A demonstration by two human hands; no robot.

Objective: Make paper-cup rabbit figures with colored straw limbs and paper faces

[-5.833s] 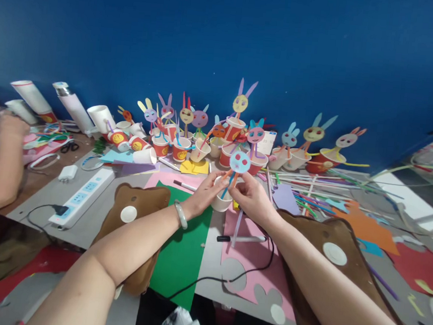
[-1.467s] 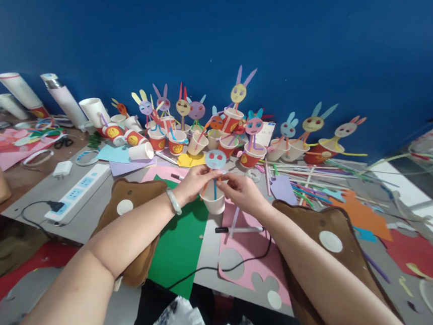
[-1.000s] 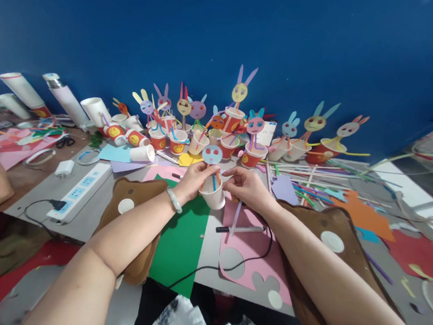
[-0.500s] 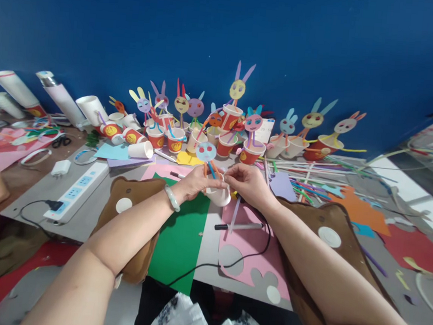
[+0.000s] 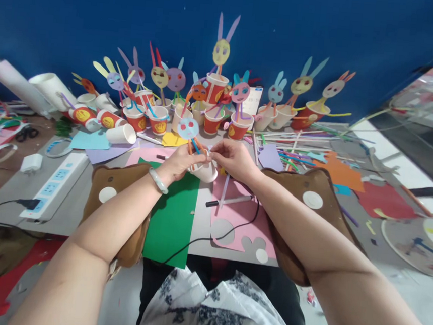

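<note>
My left hand (image 5: 180,163) is closed round a white paper cup (image 5: 205,172) that lies tilted over the green sheet's top edge. A light blue round face (image 5: 188,128) with red eyes stands above the cup on blue and orange pipe cleaners. The fingertips of my right hand (image 5: 234,158) are pinched together at the cup's rim beside the left fingers. What they pinch is too small to make out. Below the hands lie a green sheet (image 5: 171,219) and a pink sheet (image 5: 241,230) with round holes.
Several red and white cups with rabbit figures (image 5: 238,126) line the blue wall. A power strip (image 5: 55,186) lies at left, brown cushions (image 5: 117,214) under both forearms. A black-capped marker (image 5: 232,201), cable, pipe cleaners (image 5: 294,139) and an orange paper scrap (image 5: 339,170) are on the table.
The whole view has shifted, so the scene sits further left and higher. The person's arm at the left edge has gone from view. Both hands remain at the cup.
</note>
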